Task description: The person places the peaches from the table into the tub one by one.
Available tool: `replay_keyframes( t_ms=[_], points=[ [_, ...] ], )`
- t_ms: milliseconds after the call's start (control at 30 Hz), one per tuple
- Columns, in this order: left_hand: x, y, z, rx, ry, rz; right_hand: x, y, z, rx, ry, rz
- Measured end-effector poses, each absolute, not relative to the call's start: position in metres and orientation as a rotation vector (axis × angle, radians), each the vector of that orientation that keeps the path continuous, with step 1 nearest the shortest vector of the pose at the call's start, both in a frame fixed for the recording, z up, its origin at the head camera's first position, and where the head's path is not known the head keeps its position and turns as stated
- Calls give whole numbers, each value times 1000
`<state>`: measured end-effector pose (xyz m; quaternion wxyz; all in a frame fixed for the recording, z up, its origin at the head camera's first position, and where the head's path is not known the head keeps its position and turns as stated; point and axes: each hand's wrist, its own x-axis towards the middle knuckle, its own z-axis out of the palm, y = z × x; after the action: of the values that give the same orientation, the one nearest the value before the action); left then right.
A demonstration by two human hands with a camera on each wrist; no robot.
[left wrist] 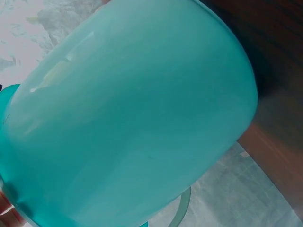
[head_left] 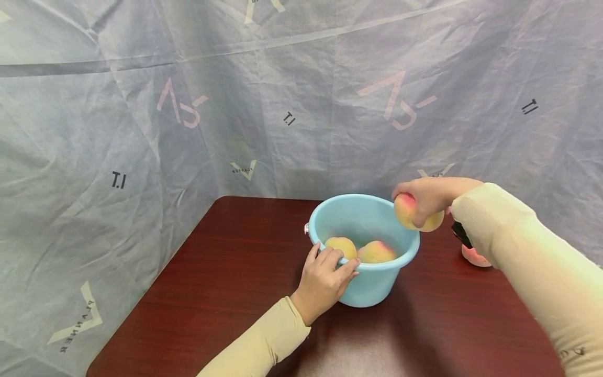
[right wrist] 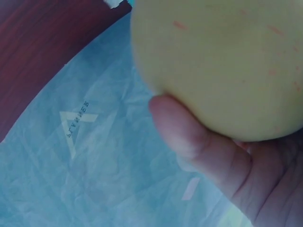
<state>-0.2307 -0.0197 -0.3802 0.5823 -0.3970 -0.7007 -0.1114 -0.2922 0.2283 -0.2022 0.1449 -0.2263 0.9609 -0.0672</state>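
A light blue bucket [head_left: 369, 285] stands on the table with two yellow-pink peaches visible inside, a left peach [head_left: 341, 246] and a right peach [head_left: 377, 253]. My left hand [head_left: 322, 280] grips the bucket's near-left rim, fingers hooked over it. In the left wrist view the bucket wall [left wrist: 132, 113] fills most of the picture. Over the bucket's right rim, my right hand [head_left: 428, 196] holds a peach [head_left: 403, 207] from above. The right wrist view shows the thumb [right wrist: 180, 127] pressed against this peach's yellow side [right wrist: 218, 66].
Another pink peach [head_left: 475, 256] lies on the table right of the bucket, partly hidden behind the right sleeve [head_left: 513, 246]. The dark red-brown table [head_left: 226, 277] extends to the left. Grey printed sheeting [head_left: 301, 94] hangs behind and at the left side.
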Motion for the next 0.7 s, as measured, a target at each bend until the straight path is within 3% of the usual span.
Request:
replay_keyframes(
  t_ms=[700],
  points=[
    [-231,-19,-381,-921,-1641,-254,-306,169,-203,-805,2740,-45]
  ],
)
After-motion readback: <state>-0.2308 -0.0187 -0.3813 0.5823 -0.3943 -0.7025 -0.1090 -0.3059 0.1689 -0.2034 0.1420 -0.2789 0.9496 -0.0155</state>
